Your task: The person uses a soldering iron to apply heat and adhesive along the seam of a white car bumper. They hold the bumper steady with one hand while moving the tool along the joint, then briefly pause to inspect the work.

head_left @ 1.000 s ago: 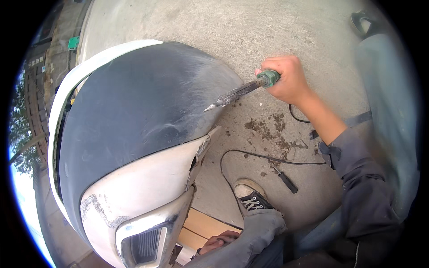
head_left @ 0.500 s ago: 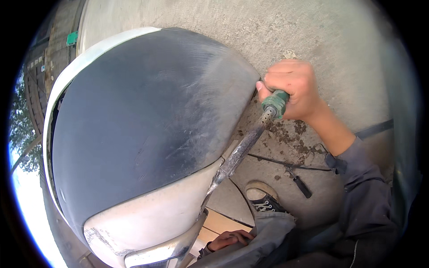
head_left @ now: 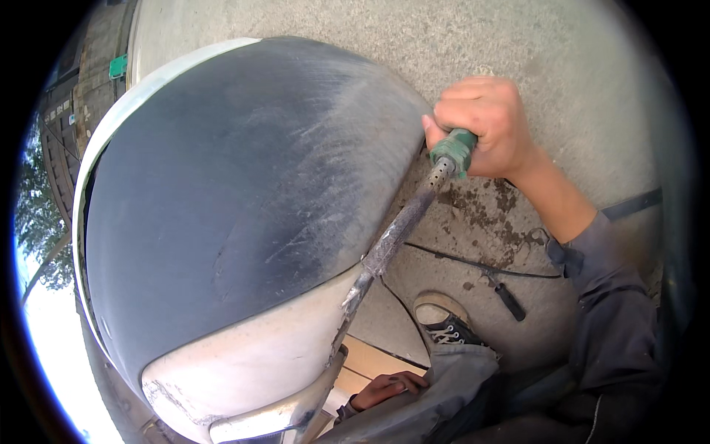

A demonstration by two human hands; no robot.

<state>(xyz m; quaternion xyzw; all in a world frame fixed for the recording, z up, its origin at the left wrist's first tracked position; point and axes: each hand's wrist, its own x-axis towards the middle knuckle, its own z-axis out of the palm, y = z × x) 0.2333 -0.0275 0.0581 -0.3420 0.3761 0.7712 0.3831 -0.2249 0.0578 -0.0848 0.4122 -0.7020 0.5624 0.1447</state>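
Note:
My right hand (head_left: 484,122) is wrapped round the green handle (head_left: 454,150) of a long soldering iron with a perforated, crusted metal barrel (head_left: 396,240). The iron slants down and left. Its narrow end lies along the right edge of a white lower section (head_left: 259,340); exact contact is hard to tell. That section joins a large curved panel (head_left: 237,177), dark grey with pale, scuffed streaks toward the right, which looks like a vehicle body part. Low in the picture, my left hand (head_left: 386,390) rests against my grey trouser leg, fingers loosely extended, with nothing visible in it.
A black-handled tool (head_left: 509,302) lies on the concrete floor (head_left: 488,355) beside a dark cable (head_left: 473,264). Dark crumbs (head_left: 492,214) are scattered beneath my right arm. My shoe (head_left: 444,318) stands close to the panel. A tan board (head_left: 362,370) lies near my left hand.
The view has shifted slightly, so my right hand and the panel's upper edge sit higher in the picture. The grip on the iron is unchanged, and my left hand stays at my leg.

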